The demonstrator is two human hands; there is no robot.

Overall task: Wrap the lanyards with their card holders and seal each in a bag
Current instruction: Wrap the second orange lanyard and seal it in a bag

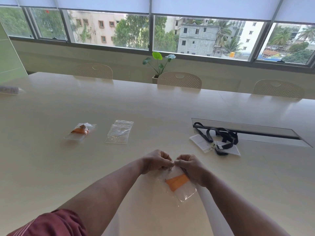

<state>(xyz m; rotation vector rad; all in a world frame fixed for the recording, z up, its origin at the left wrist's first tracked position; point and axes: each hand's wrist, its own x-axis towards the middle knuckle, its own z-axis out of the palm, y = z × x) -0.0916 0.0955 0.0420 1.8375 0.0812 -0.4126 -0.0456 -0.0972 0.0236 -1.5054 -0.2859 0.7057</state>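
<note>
Clear bag [180,186] with orange lanyard [177,182] pinched at its top by left hand [156,161] and right hand [189,165], each grip clamped.

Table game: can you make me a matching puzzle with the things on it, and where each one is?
Things:
1. bag in the hands
2. black straps
3. empty bags
4. filled bag

Places:
A. far left, lying alone
B. nearest the person, top pinched by the left hand and right hand
C. right side, on clear card holders
D. middle, stacked flat

Pairs: 1-B, 2-C, 3-D, 4-A
</note>
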